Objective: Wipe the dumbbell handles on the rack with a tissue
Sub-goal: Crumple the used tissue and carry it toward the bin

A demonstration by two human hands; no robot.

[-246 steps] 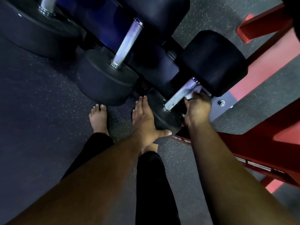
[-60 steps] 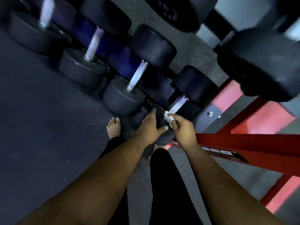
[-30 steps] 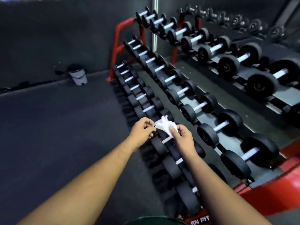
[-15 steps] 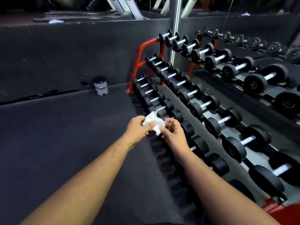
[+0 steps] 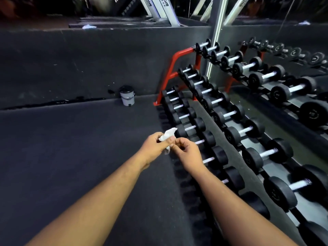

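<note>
A crumpled white tissue (image 5: 166, 136) is held in front of me, above the floor beside the lowest row of the rack. My left hand (image 5: 154, 146) grips it between thumb and fingers. My right hand (image 5: 186, 152) is right next to it with fingers curled, pinching the tissue's lower edge. The red-framed rack (image 5: 173, 75) runs away to the upper right with several black dumbbells in three tiers. Their silver handles (image 5: 190, 128) show between the black heads. Neither hand touches a dumbbell.
Dark rubber floor (image 5: 74, 148) fills the left side. A small grey pedal bin (image 5: 127, 96) stands by the dark wall near the rack's far end. A mirror (image 5: 276, 55) behind the rack repeats the dumbbells.
I have risen from crouching at the lowest dumbbell to standing. The tissue went from my right hand at the handle to both hands, now drawn a little left and bunched smaller.
</note>
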